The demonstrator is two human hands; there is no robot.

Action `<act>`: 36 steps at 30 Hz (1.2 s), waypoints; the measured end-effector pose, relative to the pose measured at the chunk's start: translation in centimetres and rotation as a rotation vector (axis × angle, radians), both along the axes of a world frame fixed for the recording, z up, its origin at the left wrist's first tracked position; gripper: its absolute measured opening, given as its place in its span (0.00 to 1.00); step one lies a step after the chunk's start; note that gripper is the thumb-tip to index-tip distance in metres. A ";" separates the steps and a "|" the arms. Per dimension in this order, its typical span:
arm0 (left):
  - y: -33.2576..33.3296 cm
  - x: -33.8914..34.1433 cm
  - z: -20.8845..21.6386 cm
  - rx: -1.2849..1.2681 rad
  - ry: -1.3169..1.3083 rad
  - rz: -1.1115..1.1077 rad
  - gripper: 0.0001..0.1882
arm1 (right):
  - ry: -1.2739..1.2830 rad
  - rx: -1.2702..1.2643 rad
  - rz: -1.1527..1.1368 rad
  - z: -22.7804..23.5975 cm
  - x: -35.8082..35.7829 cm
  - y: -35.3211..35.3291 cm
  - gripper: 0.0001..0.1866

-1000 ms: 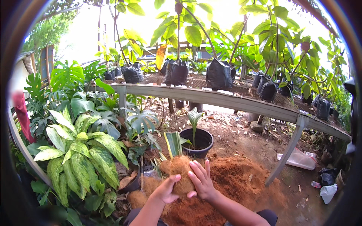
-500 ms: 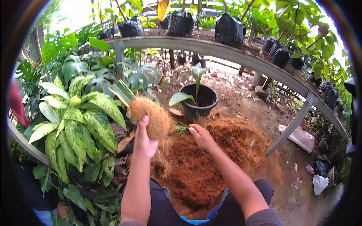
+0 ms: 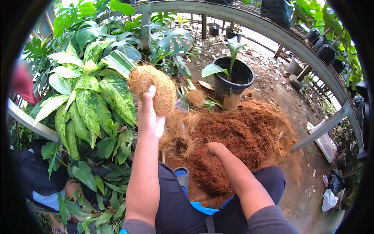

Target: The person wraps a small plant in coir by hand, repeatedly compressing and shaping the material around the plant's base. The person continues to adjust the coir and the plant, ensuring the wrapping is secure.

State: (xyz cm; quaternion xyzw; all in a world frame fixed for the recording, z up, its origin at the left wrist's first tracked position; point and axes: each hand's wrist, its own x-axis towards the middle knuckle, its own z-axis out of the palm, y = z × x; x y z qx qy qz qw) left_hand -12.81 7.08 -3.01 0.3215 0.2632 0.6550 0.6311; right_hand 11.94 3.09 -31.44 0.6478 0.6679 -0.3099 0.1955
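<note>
The fibre ball [image 3: 157, 84], shaggy and round, is sitting at near left, fingers of the left hand [image 3: 150, 115] clamping it; whether the right hand [image 3: 215, 149] is gripping anything, I cannot tell. A crumbly brown heap [image 3: 239, 130] is lying between that hand and the black pot [image 3: 223, 89].

Plant nursery, potted plant [image 3: 226, 86], soil heap [image 3: 242, 130]

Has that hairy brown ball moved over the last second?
Yes: judged against the black pot, the fibre ball, in the left hand, has moved farther to the left.
</note>
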 end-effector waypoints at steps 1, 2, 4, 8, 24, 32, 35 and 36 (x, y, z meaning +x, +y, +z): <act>0.0 -0.4 0.0 -0.007 -0.005 -0.006 0.35 | 0.044 0.026 0.047 -0.2 -1.3 0.5 0.19; 0.0 -0.7 -0.1 -0.021 -0.011 -0.008 0.34 | 0.075 0.068 0.077 -0.6 -2.7 0.9 0.20; 0.1 -1.3 -0.3 0.014 0.032 0.004 0.34 | 0.132 0.143 0.145 -1.7 -5.5 1.4 0.22; 0.5 -2.9 -0.5 0.035 0.112 0.057 0.35 | 0.025 0.069 0.273 -4.6 -8.8 1.6 0.34; 4.7 -3.0 -1.6 0.027 0.042 0.121 0.32 | 0.568 0.950 -0.273 -9.8 -1.7 10.5 0.04; 4.6 -2.9 -1.1 -0.008 0.137 0.157 0.35 | 0.323 0.525 0.062 -11.2 -9.6 9.5 0.08; 4.2 -3.2 -1.2 0.038 0.168 0.171 0.35 | 0.455 0.501 -0.128 -10.6 -7.8 11.1 0.07; 4.1 -3.6 -1.3 0.049 0.191 0.175 0.35 | 0.588 0.534 -0.253 -10.2 -6.7 11.8 0.07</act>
